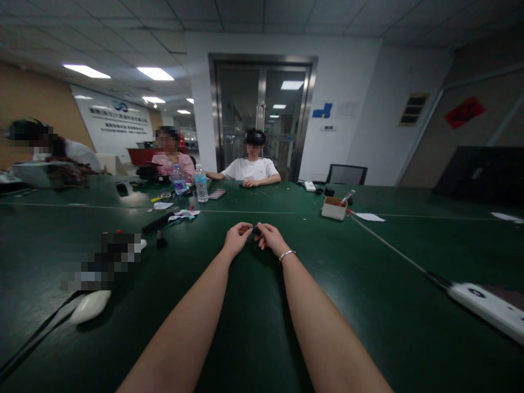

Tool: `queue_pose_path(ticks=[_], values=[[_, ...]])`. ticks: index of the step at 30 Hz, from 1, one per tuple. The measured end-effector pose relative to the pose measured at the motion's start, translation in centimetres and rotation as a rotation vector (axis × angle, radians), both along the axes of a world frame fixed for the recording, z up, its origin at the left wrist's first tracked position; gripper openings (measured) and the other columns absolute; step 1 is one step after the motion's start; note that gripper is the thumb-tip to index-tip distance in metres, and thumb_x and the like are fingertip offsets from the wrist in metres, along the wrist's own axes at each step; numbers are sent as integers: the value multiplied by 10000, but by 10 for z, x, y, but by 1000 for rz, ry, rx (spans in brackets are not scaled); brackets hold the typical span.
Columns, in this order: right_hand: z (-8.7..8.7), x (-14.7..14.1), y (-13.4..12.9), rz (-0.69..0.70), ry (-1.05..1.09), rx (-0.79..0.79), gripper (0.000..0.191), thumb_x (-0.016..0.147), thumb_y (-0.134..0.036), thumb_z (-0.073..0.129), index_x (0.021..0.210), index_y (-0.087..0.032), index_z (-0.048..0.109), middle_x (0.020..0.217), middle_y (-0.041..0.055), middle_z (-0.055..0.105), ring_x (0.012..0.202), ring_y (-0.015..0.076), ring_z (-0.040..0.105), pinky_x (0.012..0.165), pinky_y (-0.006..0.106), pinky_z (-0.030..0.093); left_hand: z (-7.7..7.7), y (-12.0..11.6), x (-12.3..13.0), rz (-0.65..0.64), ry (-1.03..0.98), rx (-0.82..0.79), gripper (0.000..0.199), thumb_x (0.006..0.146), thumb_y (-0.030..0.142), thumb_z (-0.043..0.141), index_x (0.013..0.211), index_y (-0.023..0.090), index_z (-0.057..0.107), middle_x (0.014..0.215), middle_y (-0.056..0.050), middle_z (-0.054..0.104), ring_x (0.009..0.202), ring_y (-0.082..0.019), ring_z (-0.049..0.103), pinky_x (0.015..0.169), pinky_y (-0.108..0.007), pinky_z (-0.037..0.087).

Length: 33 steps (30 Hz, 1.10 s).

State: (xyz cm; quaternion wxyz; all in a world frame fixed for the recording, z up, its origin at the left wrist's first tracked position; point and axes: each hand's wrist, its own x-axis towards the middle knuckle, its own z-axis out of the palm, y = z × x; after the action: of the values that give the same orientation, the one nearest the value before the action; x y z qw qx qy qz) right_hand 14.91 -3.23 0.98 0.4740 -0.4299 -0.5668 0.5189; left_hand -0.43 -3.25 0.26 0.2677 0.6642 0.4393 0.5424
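Note:
Both my arms reach forward over the dark green table [245,349]. My left hand [237,240] is closed in a pinch at the left side of a small dark object [256,230]. From the right, my right hand [271,240], with a silver bracelet [287,255] at its wrist, pinches the same object. The fingers cover most of it, so its kind does not show. It is held just above the tabletop or touching it; I cannot tell which.
Left of my hands lie a small black item [161,239], a white computer mouse [90,307] and papers [184,215]. Two water bottles [201,184] stand farther back. A small box [334,209] and a white power strip [487,308] are rightward. A person [254,168] sits opposite.

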Motion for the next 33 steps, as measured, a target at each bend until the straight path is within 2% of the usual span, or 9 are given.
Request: queue_pose_path(ticks=[3, 6, 9, 11, 16, 20, 22, 26, 33], values=[[1, 1, -1, -7, -31, 63, 255, 819, -242, 567, 1063, -173, 548, 752, -5, 591, 355, 27, 488, 310, 140, 409, -1, 1, 0, -1, -1, -11, 176, 754, 193, 592, 908, 156, 669, 925, -81, 696, 844, -174, 644, 828, -325, 498], [2, 1, -3, -5, 2, 59, 503, 732, -179, 657, 1194, -250, 473, 895, -2, 592, 449, 37, 556, 400, 165, 499, -2, 2, -1, 20, -6, -15, 172, 757, 204, 595, 907, 162, 669, 935, -80, 694, 857, -176, 642, 831, -328, 498], [3, 0, -2, 28, -43, -14, 331, 823, -301, 567, 1122, -169, 507, 784, 23, 607, 419, 52, 533, 363, 167, 470, -3, 3, -2, 10, -18, -15, 173, 761, 203, 591, 911, 162, 667, 931, -81, 695, 857, -175, 642, 834, -330, 497], [3, 0, -2, 29, -68, 16, 285, 833, -281, 542, 1091, -163, 518, 803, 32, 622, 388, 38, 496, 340, 161, 447, -3, 3, -2, 9, -29, -12, 169, 758, 200, 594, 906, 162, 667, 919, -79, 696, 846, -174, 644, 834, -332, 496], [3, 1, -5, 37, -26, 117, 693, 645, -130, 699, 1247, -296, 399, 1178, 54, 537, 508, 32, 574, 428, 182, 525, -5, 4, -3, 17, -71, -10, 163, 756, 208, 596, 897, 168, 667, 898, -71, 699, 841, -176, 650, 836, -330, 495], [3, -2, -4, 18, -42, -16, 420, 815, -356, 594, 1175, -189, 458, 847, 45, 632, 415, 48, 527, 376, 180, 490, -5, 4, -2, 14, -73, -23, 157, 755, 215, 602, 890, 170, 667, 894, -74, 702, 844, -179, 653, 840, -337, 495], [3, -2, -2, 32, -48, -35, 302, 873, -360, 516, 1101, -164, 500, 691, 14, 619, 382, 54, 507, 349, 164, 459, -4, 4, -2, 15, -77, -37, 158, 752, 214, 604, 891, 170, 667, 885, -74, 702, 838, -179, 654, 836, -336, 495], [1, -1, -1, 51, 8, 36, 261, 800, -190, 612, 1052, -187, 543, 718, -27, 609, 394, 42, 524, 377, 164, 486, -3, 2, -1, 19, -64, -57, 168, 743, 247, 614, 886, 174, 668, 868, -68, 703, 818, -176, 651, 815, -321, 492], [-3, 2, 2, 65, -26, 45, 191, 773, -224, 666, 918, -129, 586, 615, -18, 597, 404, 49, 516, 380, 162, 482, -4, 2, -1, -44, -4, -139, 286, 750, 419, 582, 843, 155, 640, 752, -54, 677, 712, -165, 629, 669, -267, 470]])
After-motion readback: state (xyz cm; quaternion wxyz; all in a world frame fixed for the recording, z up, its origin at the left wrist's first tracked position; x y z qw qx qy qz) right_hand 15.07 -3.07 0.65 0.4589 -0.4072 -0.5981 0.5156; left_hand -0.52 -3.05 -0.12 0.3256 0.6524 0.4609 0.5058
